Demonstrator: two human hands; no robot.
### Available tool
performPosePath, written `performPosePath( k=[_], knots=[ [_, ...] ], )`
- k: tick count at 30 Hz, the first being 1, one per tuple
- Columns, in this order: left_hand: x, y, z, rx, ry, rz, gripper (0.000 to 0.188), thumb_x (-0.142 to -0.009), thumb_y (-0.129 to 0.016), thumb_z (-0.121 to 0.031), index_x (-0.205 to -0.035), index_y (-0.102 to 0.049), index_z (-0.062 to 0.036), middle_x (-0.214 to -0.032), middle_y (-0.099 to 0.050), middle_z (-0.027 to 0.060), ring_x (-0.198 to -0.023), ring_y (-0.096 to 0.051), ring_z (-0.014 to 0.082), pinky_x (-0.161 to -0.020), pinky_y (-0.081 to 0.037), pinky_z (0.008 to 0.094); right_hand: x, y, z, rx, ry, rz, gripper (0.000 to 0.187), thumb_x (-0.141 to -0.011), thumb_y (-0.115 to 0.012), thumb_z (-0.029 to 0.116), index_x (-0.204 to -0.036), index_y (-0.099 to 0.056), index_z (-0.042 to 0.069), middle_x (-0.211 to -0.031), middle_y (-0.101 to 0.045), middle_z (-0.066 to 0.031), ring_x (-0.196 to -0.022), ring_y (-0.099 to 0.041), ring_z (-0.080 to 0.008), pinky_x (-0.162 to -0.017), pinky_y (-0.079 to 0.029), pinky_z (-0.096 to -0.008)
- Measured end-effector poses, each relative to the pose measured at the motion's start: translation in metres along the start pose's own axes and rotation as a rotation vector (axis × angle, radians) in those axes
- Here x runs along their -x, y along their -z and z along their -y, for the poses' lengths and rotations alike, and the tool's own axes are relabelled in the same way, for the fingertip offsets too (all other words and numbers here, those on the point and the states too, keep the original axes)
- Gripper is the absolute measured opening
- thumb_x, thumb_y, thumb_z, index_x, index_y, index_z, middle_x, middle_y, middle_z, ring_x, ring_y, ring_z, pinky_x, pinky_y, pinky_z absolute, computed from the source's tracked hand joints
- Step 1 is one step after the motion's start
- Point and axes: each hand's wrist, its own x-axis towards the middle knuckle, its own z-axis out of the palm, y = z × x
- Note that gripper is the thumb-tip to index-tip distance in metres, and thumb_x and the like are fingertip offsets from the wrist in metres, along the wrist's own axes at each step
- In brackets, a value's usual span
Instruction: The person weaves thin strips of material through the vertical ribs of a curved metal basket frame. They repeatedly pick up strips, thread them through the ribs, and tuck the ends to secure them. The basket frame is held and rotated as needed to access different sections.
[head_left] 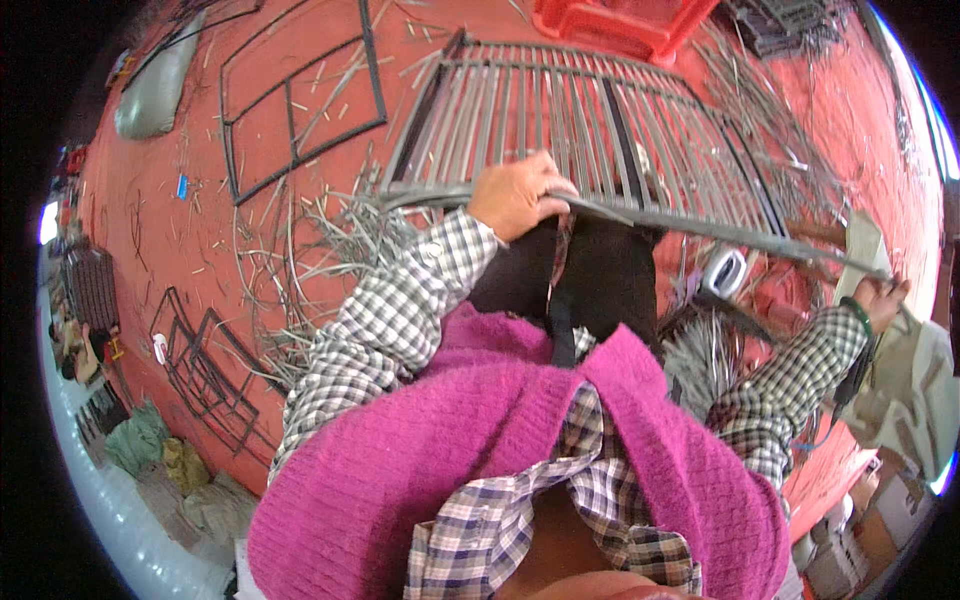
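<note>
A dark metal frame panel (pixel 622 140), strung with many parallel grey strips, lies in front of me with its near edge at my lap. My left hand (pixel 520 195) is closed over that near edge, gripping a long grey strip (pixel 720 232) against it. Off to the right, the strip's far end runs to my right hand (pixel 880 303), whose fingers are closed on it. Between the hands the strip stretches along the panel's edge. A dark band (pixel 560 260) hangs down below my left hand.
Loose grey strips (pixel 365 235) lie heaped left of the panel, with more (pixel 770 120) at its right. Bare dark frames (pixel 300 110) rest on the red floor. A red plastic stool (pixel 630 25) stands beyond the panel. Beige cloth (pixel 905 390) lies by my right arm.
</note>
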Motion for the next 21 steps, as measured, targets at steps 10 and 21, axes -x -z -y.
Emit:
performPosePath(
  k=[10,21],
  knots=[
    [-0.004,0.005,0.022,0.546,0.303,0.102,0.02,-0.084,-0.067,-0.021,-0.088,-0.062,-0.0021,-0.075,-0.059,-0.0016,-0.07,-0.054,0.0068,-0.066,-0.045,0.0242,0.09,-0.183,-0.041,0.621,-0.347,0.63,0.034,-0.093,-0.047,0.025,-0.118,-0.055,0.005,-0.122,-0.053,-0.0116,-0.099,-0.057,-0.0186,-0.079,-0.05,-0.0341],
    [-0.007,0.007,0.019,0.399,0.265,-0.007,0.02,-0.084,-0.067,-0.021,-0.098,-0.069,-0.0066,-0.078,-0.062,-0.0002,-0.081,-0.06,0.0119,-0.076,-0.047,0.0258,0.345,-0.245,-0.089,0.411,-0.998,0.857,0.048,-0.093,-0.053,0.019,-0.128,-0.038,-0.009,-0.08,-0.062,-0.0105,-0.057,-0.056,-0.0097,-0.052,-0.05,-0.0237]
  ],
)
